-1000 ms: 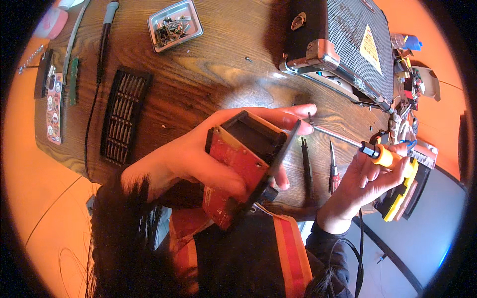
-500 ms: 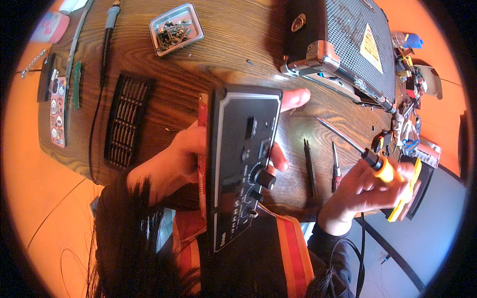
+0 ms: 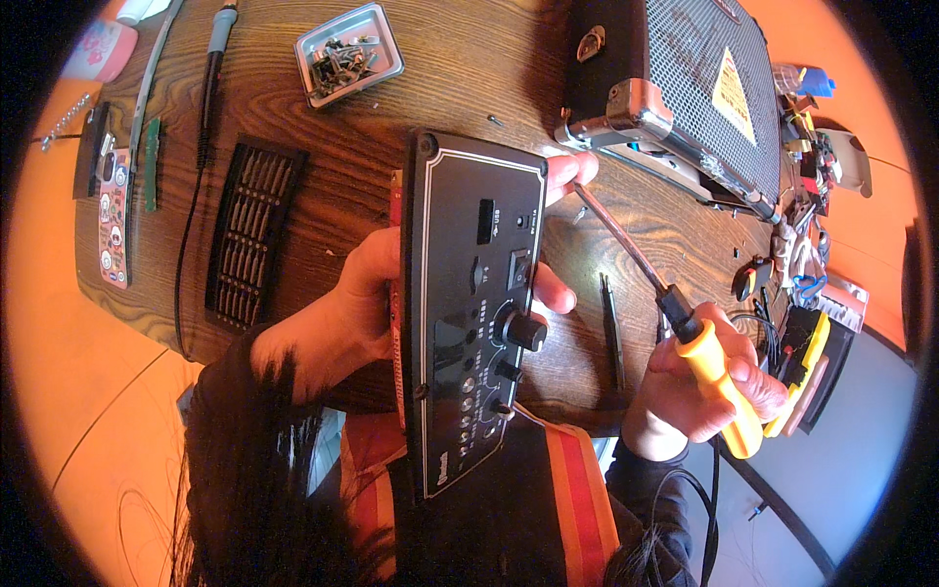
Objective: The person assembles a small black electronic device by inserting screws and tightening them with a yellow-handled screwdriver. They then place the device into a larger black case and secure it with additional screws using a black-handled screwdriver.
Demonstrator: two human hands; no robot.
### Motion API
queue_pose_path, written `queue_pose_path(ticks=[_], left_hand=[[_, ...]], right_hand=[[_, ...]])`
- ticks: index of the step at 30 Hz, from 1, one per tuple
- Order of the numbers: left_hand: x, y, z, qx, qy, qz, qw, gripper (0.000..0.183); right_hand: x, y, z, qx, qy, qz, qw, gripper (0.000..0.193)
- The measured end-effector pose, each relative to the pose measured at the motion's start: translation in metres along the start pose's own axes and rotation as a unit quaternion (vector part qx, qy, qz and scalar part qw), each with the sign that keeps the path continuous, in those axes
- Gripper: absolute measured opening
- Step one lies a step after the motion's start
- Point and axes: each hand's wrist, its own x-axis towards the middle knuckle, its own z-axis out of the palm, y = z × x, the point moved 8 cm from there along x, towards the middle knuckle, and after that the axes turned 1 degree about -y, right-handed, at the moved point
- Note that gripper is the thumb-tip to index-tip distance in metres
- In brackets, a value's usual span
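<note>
A black amplifier control panel (image 3: 460, 323) with knobs, a switch and a USB slot is held upright and slightly tilted in front of me. My left hand (image 3: 370, 289) grips it from behind; its fingertips come out past the panel's right edge. A red edge, perhaps a circuit board, shows along its left side. My right hand (image 3: 699, 391) is closed round the yellow handle of a screwdriver (image 3: 626, 243). The screwdriver's metal shaft points up and left, its tip close to the panel's upper right corner and my left fingertips. Whether the tip touches anything, I cannot tell.
A small tray (image 3: 389, 83) of screws and a black bit case (image 3: 252, 235) lie on the wooden table. A speaker cabinet (image 3: 675, 83) stands at the far right. Tweezers (image 3: 611, 328), a soldering iron (image 3: 217, 68) and a cluster of tools (image 3: 802, 235) lie around.
The screwdriver's tip has moved left and up toward the panel as my right hand tilted and shifted left. The panel has turned, so its face shows more fully.
</note>
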Motion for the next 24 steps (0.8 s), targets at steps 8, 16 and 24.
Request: queue_pose_path(ticks=[8,16,24], left_hand=[[0.005,0.006,-0.006,-0.152,-0.043,0.067,0.985,0.074],[0.005,0.009,-0.007,-0.156,-0.062,0.087,0.982,0.073],[0.007,0.014,-0.003,-0.159,-0.091,0.112,0.977,0.076]], right_hand=[[0.001,-0.005,0.028,-0.075,-0.186,-0.078,0.977,0.036],[0.006,0.0,0.031,-0.054,-0.22,-0.029,0.974,0.041],[0.001,0.013,0.015,-0.11,-0.03,0.122,0.986,0.048]])
